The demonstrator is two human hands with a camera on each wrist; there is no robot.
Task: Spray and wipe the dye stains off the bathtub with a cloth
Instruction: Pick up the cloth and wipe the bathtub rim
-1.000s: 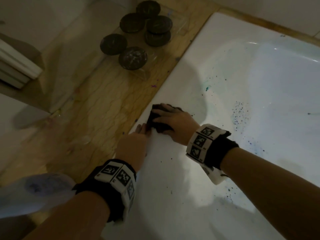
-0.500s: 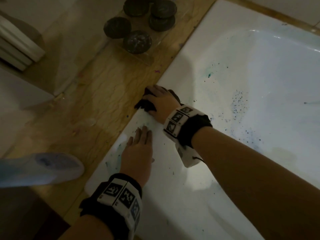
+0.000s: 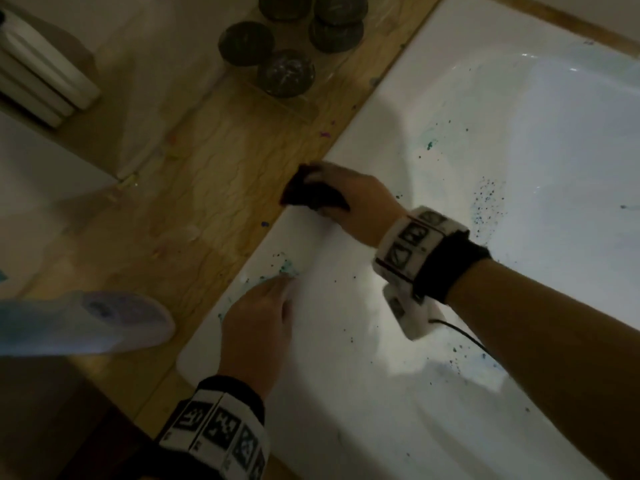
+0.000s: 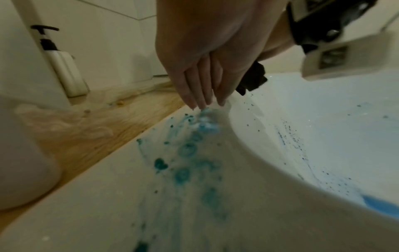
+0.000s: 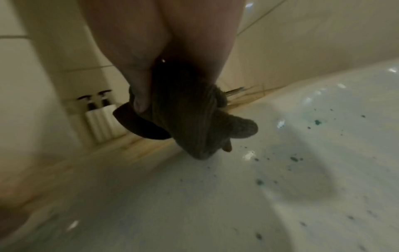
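Your right hand [image 3: 360,206] clutches the dark cloth [image 3: 311,195], bunched against the bathtub [image 3: 346,393] rim's far-left edge beside the wooden ledge [image 3: 194,188]. Your left hand [image 3: 256,327] lies relaxed, straight fingertips [image 4: 200,100] touching teal dye stains [image 4: 185,153] on the near rim. A pale spray bottle [image 3: 86,323] lies left.

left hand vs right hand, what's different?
The left hand holds nothing, fingers straight with tips at the teal stains; the right hand grips the dark cloth. The left sits nearer the person, the right farther along. Both are over the tub rim, and both wear marker wristbands.
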